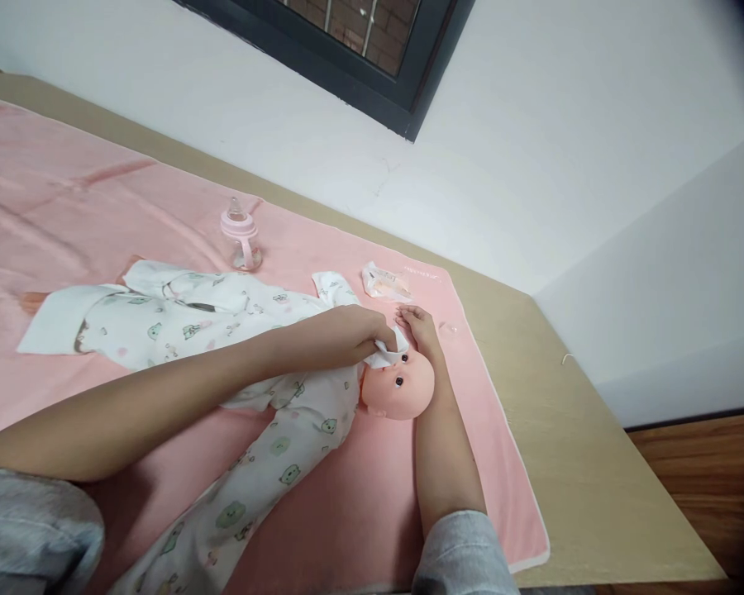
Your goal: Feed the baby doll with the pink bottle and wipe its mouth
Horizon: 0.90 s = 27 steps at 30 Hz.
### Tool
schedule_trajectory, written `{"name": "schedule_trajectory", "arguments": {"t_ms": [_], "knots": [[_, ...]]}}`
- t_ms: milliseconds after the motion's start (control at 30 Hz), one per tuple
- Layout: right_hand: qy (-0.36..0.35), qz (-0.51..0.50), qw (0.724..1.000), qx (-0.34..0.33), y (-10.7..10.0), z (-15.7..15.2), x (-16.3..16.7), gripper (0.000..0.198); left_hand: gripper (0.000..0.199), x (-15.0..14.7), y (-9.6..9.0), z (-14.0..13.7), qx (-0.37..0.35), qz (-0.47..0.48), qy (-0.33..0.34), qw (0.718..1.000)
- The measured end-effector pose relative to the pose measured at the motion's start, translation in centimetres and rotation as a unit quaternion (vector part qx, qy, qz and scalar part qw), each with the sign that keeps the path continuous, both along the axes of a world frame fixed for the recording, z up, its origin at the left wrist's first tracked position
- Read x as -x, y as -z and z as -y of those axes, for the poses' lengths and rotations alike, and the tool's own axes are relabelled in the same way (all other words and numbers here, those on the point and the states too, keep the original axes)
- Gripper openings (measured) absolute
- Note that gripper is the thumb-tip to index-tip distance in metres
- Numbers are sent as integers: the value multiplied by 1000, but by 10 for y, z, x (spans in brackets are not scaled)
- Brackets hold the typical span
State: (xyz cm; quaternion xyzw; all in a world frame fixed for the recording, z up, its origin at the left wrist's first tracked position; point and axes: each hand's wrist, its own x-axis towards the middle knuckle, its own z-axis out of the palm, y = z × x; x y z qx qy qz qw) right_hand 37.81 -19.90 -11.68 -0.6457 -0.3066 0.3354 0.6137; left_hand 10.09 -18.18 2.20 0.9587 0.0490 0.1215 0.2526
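Note:
A baby doll (409,390) lies on its back on a pink blanket, its head toward the right. It wears white pyjamas (223,318) with green and pink animal prints. My left hand (350,335) reaches across the doll's chest, fingers closed on a white wipe (381,357) pressed to the lower part of its face. The wipe and my fingers hide the doll's mouth area. Beyond the top of the head, my right hand (418,326) rests beside it with fingers loosely extended and nothing visible in them; its forearm runs along the crown.
A clear baby bottle (243,240) with a pink collar and handle stands on the blanket (360,504) past the doll's legs. Near my right hand lie a small plastic packet (385,283) and a small clear object (448,328). The wooden table (570,446) ends at the right, with a wall behind.

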Motion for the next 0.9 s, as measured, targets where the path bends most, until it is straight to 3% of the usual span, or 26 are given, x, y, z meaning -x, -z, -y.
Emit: {"name": "schedule_trajectory", "arguments": {"t_ms": [733,900], "knots": [[10,-13,1000,5,-7,2,5,8,38,-2,1,-2,-5,-11,-20,1000],[12,1,1000,4,-7,2,5,7,38,1,-6,-5,4,-23,-40,999]]}}
